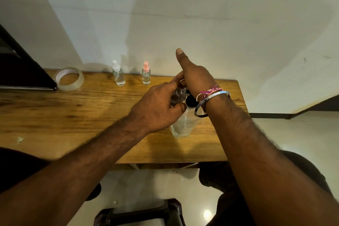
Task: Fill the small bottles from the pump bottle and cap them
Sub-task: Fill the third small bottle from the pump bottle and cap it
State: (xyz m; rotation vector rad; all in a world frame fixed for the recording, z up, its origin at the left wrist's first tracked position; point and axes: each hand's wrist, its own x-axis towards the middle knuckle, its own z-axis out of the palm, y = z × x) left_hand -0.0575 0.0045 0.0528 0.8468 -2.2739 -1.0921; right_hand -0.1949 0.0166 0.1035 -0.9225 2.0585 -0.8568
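Head view: left hand (156, 112) gripped a small bottle (178, 95) at the pump bottle (183, 124); right hand (196, 77) pressed down, its fingers unseen (cannot tell) — best kept aligned.

I'm looking at a plain home room: small wooden table (73, 112) sitting against a bare painted wall (201, 14), tiled floor (293, 134), tape roll (69, 78) lying far left.
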